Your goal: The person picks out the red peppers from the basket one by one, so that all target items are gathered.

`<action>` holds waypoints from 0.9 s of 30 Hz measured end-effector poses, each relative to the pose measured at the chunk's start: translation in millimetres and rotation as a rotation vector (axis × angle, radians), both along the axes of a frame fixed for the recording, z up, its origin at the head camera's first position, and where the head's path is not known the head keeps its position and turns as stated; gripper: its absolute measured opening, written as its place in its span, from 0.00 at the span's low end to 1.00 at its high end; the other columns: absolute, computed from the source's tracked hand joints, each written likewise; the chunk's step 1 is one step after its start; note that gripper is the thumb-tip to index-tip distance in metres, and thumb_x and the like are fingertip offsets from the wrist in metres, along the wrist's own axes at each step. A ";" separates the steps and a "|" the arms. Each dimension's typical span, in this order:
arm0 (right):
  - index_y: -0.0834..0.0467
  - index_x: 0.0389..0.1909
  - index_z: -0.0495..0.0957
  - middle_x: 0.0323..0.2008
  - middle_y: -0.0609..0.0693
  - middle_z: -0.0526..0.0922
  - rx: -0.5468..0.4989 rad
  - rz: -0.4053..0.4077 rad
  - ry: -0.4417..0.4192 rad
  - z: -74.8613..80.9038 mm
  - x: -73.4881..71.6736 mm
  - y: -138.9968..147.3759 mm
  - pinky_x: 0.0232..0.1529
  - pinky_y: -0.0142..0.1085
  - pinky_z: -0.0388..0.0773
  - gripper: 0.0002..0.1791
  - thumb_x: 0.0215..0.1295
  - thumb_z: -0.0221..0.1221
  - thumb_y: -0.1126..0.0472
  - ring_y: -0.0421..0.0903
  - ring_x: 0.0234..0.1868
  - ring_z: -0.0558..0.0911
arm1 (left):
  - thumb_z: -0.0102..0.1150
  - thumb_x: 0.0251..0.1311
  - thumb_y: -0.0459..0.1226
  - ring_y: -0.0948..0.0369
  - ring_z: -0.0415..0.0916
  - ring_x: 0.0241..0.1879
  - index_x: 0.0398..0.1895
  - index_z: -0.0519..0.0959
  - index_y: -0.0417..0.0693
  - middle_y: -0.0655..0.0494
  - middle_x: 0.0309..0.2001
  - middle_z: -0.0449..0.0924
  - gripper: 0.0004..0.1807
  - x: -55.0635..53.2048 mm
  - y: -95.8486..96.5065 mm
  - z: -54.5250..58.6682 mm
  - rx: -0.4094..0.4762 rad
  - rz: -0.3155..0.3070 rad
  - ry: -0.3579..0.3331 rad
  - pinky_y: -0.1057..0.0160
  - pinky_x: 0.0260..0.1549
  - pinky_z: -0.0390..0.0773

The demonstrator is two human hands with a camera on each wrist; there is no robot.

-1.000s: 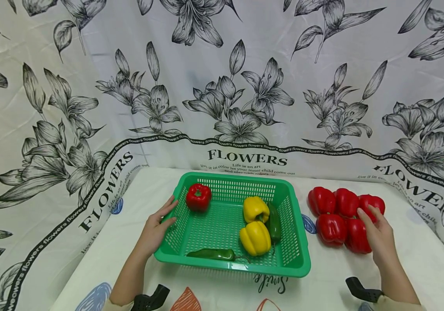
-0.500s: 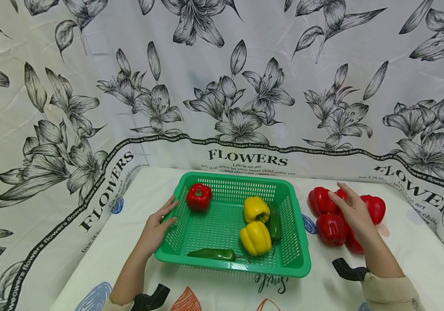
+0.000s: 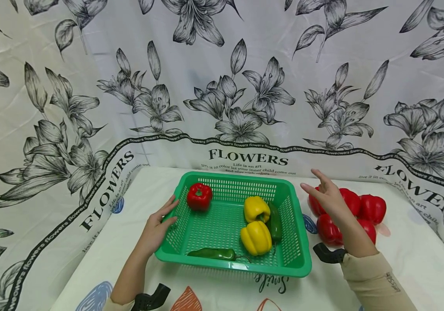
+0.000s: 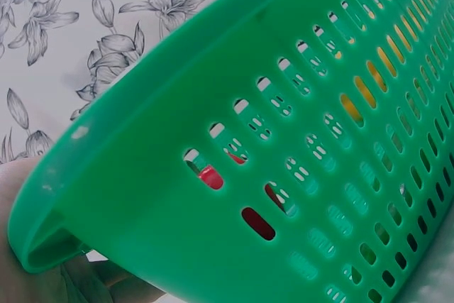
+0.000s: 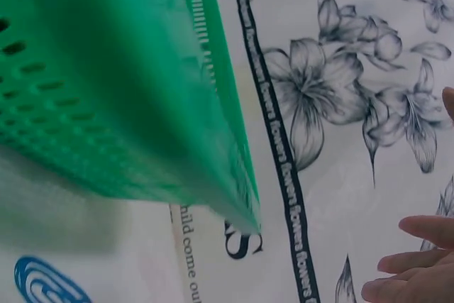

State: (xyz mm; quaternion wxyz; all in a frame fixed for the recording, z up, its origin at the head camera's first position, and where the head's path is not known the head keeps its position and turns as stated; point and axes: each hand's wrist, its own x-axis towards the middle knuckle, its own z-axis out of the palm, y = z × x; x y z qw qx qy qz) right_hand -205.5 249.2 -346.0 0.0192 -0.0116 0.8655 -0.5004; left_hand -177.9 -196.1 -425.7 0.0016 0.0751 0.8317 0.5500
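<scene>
My left hand (image 3: 156, 231) rests at the left rim of the green plastic basket (image 3: 237, 267), fingers and thumb extended against it. The left wrist view shows this hand (image 4: 32, 282) partly hidden by the rim. Inside the basket lie a red bell pepper (image 3: 199, 197), two yellow bell peppers (image 3: 256, 238) and two green chili peppers (image 3: 212, 254). My right hand (image 3: 331, 198) is raised over several red bell peppers (image 3: 372, 209) to the right of the basket and hides parts of them. Its fingers are spread and hold nothing, also in the right wrist view.
A white cloth with printed drawings covers the table (image 3: 404, 268). Behind and beside it hangs a white curtain (image 3: 241, 108) with black flower prints. Black wrist mounts sit on both my forearms.
My right hand has moved left across the red bell peppers toward the basket's right side, uncovering the rightmost ones. My left hand, the basket and its contents stay in place.
</scene>
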 end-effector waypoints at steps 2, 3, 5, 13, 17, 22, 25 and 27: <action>0.52 0.74 0.40 0.75 0.56 0.34 -0.001 0.023 0.011 1.6 -3.3 -6.7 0.66 0.62 0.49 0.45 0.64 0.54 0.46 0.65 0.72 0.40 | 0.46 0.66 0.32 0.50 0.40 0.74 0.68 0.63 0.45 0.57 0.74 0.49 0.26 0.4 -0.2 0.2 0.003 0.003 -0.002 0.38 0.66 0.46; 0.53 0.74 0.41 0.75 0.56 0.34 -0.010 0.034 0.016 2.4 -5.0 -10.0 0.66 0.61 0.48 0.45 0.64 0.55 0.46 0.65 0.72 0.40 | 0.46 0.65 0.32 0.50 0.40 0.74 0.68 0.63 0.45 0.58 0.74 0.49 0.26 0.6 -0.2 0.3 0.005 0.004 -0.002 0.38 0.66 0.46; 0.53 0.74 0.41 0.75 0.55 0.34 -0.031 0.058 0.026 4.0 -8.0 -16.8 0.68 0.59 0.46 0.45 0.63 0.56 0.48 0.64 0.73 0.39 | 0.46 0.65 0.32 0.50 0.40 0.74 0.68 0.63 0.45 0.57 0.74 0.49 0.26 0.9 -0.3 0.5 0.007 0.005 -0.002 0.38 0.66 0.46; 0.52 0.74 0.44 0.75 0.52 0.35 -0.060 0.137 0.046 9.5 -23.1 -45.0 0.71 0.54 0.40 0.45 0.62 0.58 0.50 0.56 0.75 0.36 | 0.46 0.65 0.31 0.51 0.40 0.74 0.68 0.62 0.45 0.58 0.74 0.48 0.26 1.4 -0.4 0.6 0.014 0.006 -0.009 0.38 0.67 0.46; 0.54 0.73 0.46 0.75 0.54 0.37 -0.029 0.177 0.056 12.0 -31.7 -58.6 0.71 0.54 0.41 0.44 0.62 0.59 0.51 0.57 0.74 0.38 | 0.46 0.65 0.31 0.50 0.40 0.74 0.68 0.62 0.45 0.57 0.74 0.48 0.26 1.7 -0.4 0.6 0.014 0.007 -0.010 0.38 0.66 0.46; 0.54 0.73 0.47 0.75 0.54 0.40 -0.029 0.217 0.036 11.6 -39.7 -76.7 0.71 0.55 0.44 0.43 0.61 0.60 0.52 0.59 0.74 0.42 | 0.46 0.65 0.31 0.51 0.40 0.74 0.68 0.62 0.45 0.58 0.74 0.48 0.26 1.4 -0.2 0.7 0.008 0.004 -0.004 0.38 0.66 0.46; 0.52 0.73 0.48 0.75 0.53 0.42 -0.041 0.240 0.025 9.8 -43.8 -87.6 0.71 0.54 0.46 0.44 0.60 0.61 0.52 0.59 0.74 0.44 | 0.46 0.65 0.31 0.51 0.40 0.74 0.68 0.62 0.45 0.58 0.74 0.49 0.26 1.1 0.0 1.0 0.004 0.005 -0.004 0.38 0.67 0.46; 0.52 0.72 0.49 0.74 0.53 0.44 -0.057 0.260 0.018 8.1 -46.8 -94.3 0.71 0.53 0.46 0.44 0.59 0.61 0.51 0.58 0.74 0.45 | 0.46 0.65 0.31 0.51 0.40 0.74 0.68 0.62 0.46 0.58 0.74 0.49 0.26 0.9 0.2 1.3 0.005 0.005 -0.007 0.38 0.67 0.46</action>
